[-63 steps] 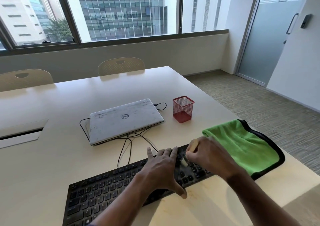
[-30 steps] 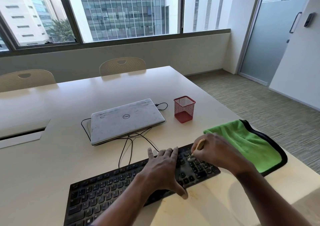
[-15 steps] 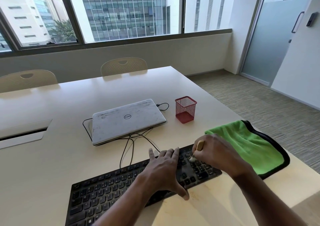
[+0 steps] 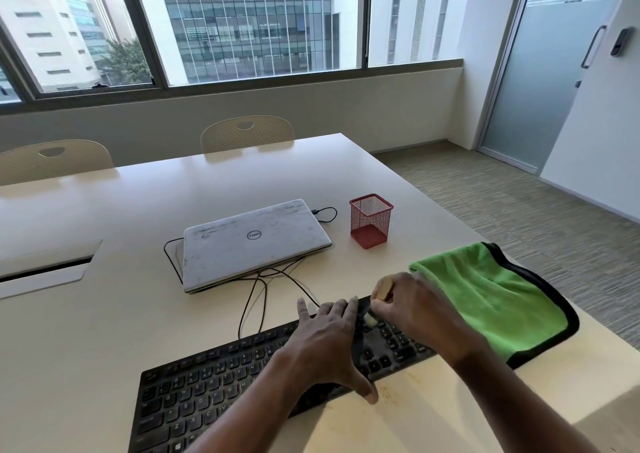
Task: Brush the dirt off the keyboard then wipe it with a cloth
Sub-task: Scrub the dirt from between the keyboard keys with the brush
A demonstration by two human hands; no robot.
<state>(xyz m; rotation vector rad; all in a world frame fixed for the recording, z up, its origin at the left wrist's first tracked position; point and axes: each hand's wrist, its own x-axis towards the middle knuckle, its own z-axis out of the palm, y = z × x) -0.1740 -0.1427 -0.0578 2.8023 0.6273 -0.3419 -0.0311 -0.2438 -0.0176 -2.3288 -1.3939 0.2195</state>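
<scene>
I'm looking down through the head camera at the black keyboard (image 4: 207, 383). It is lying slantwise on the near part of the pale table (image 4: 104, 314), with its right end running toward the green cloth. The left hand (image 4: 325, 341) is lying flat across the keys right of centre. Its fingers are reaching straight toward the far edge, and its thumb is sticking out over the near edge and touching the tabletop. It is pressing down and grasping nothing.

The right hand (image 4: 415, 310) is curling round a small brush (image 4: 382, 289). I'm seeing the pale wooden handle poking up out of the fist. The light bristles are meeting the keys just beside the left fingertips, near the keyboard's far edge.

The green cloth (image 4: 485, 296), trimmed in black, is lying spread out at the table's right edge, just beside the keyboard's right end. The right hand and forearm are hiding its left side, so I cannot tell whether cloth and keyboard are touching.

Beyond the keyboard a closed silver laptop (image 4: 252, 241) is sitting on the table. Black cables (image 4: 256, 289) are trailing from under it toward the keyboard. A red mesh pen holder (image 4: 370, 220) is standing upright to the right of the laptop, apart from it. Two beige chairs (image 4: 247, 133) are standing at the far side.
</scene>
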